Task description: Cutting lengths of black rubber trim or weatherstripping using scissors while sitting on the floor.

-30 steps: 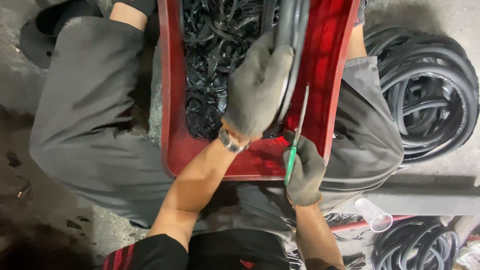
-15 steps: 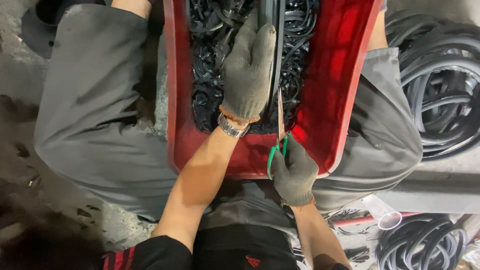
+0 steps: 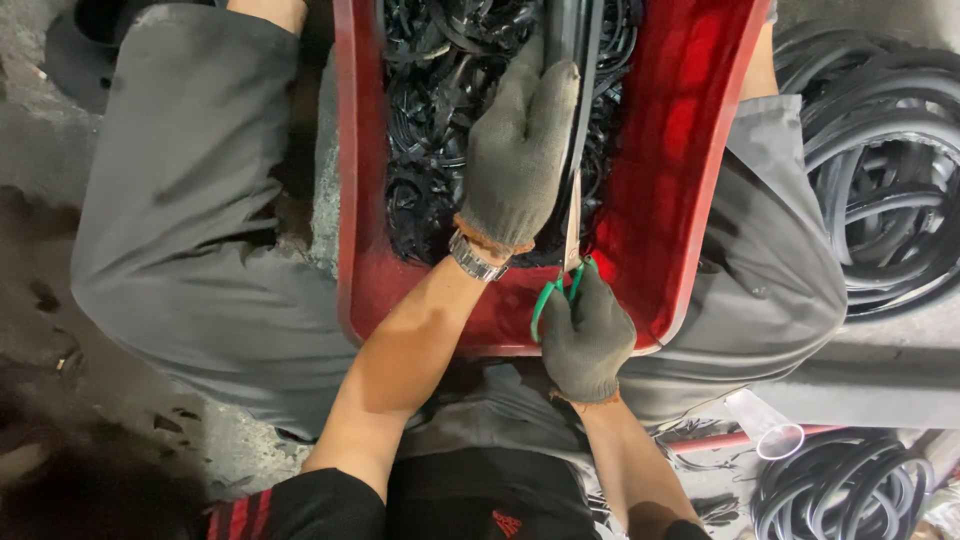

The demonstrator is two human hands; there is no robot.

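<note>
A red plastic tub (image 3: 690,170) rests between the person's knees, filled with a heap of black rubber offcuts (image 3: 430,120). Coils of black rubber strip (image 3: 880,170) lie on the floor just beside it. The gloved left hand (image 3: 515,150) lies flat, fingers pressed together, on a black rubber strip (image 3: 580,40) running up over the tub. The gloved right hand (image 3: 585,335), fingers curled shut, grips green-handled scissors (image 3: 562,270), whose blades point up along the strip.
</note>
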